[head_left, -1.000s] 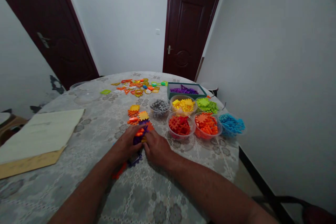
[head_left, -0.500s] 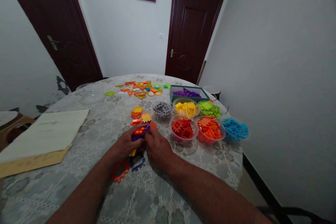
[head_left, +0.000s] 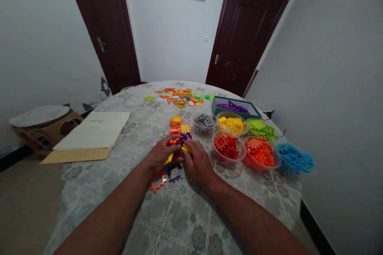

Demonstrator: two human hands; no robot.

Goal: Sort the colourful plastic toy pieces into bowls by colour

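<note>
My left hand [head_left: 160, 153] is closed around a cluster of interlocking plastic building pieces [head_left: 178, 140] in purple, orange and yellow. From the right, my right hand [head_left: 199, 161] pinches a yellow part of the same cluster, its fingertips partly hidden. Just below the hands, an orange open-frame piece [head_left: 158, 183] and a dark purple frame piece [head_left: 176, 174] rest on the cloth; whether they join the cluster cannot be made out. Beyond the fingers lie a yellow-orange square piece [head_left: 185, 128] and a small stack of yellow and orange pieces [head_left: 175, 121].
To the right stand clear bowls of grey [head_left: 205, 121], yellow [head_left: 231, 124], red [head_left: 227, 146], orange [head_left: 260, 151], green [head_left: 261, 128] and blue pieces [head_left: 295, 157]. Behind them is a box [head_left: 254, 111] of purple pieces. Loose pieces [head_left: 181, 96] lie far back; papers [head_left: 92, 129] lie left.
The view has swung left, so everything sits further right. Yellow parts now show between both hands, where purple and orange dominated before. Both hands stay on the cluster.
</note>
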